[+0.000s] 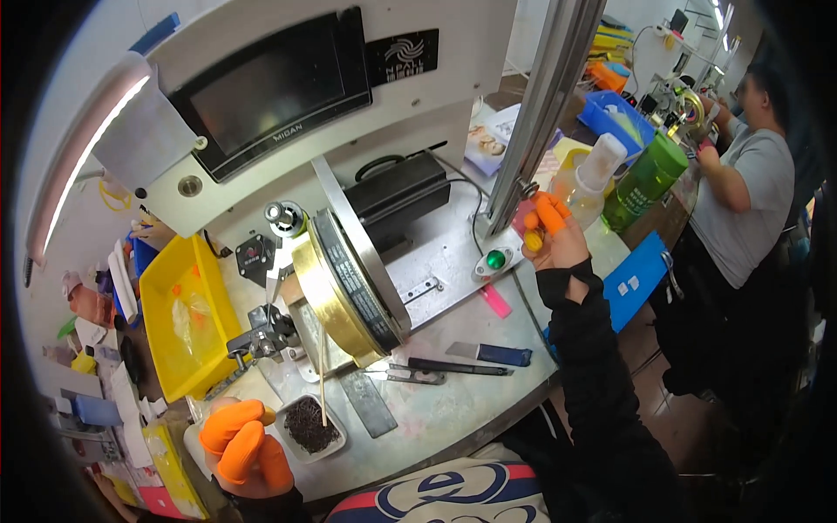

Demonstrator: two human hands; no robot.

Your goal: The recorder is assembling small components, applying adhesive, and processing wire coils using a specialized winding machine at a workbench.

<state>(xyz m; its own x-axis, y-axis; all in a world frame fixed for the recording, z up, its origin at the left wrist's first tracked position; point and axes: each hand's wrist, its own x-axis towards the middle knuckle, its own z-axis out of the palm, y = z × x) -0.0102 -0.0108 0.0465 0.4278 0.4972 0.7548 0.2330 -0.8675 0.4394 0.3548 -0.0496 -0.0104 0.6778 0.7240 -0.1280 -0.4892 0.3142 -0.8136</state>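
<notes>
Winding station on a pale bench (453,405), viewed from the head camera. The right hand (558,248) is raised beside the slanted metal column (545,105), and its orange-capped fingers (549,212) are pinched on a small yellow piece (534,241), which is held in the air above the green button (495,259). The left hand (244,449) is rested at the near left edge of the bench, just beside a small tray of dark parts (307,427). Its orange-capped fingers are curled inward, but whether anything is enclosed cannot be told. A thin stick (322,383) is stood in the tray and leant toward the brass-coloured ring (336,301) mounted on the machine under a dark screen (270,87).

The step in hand is judged to be the handling of the yellow piece away from the ring, with the ring itself untouched. For any placement, the piece would have to be brought down and leftward past the column, and the pinch kept firm, since the piece is small.

A craft knife (488,353) and a yellow bin (183,314) are also shown, and a co-worker (754,200) is seated well apart at the right.
</notes>
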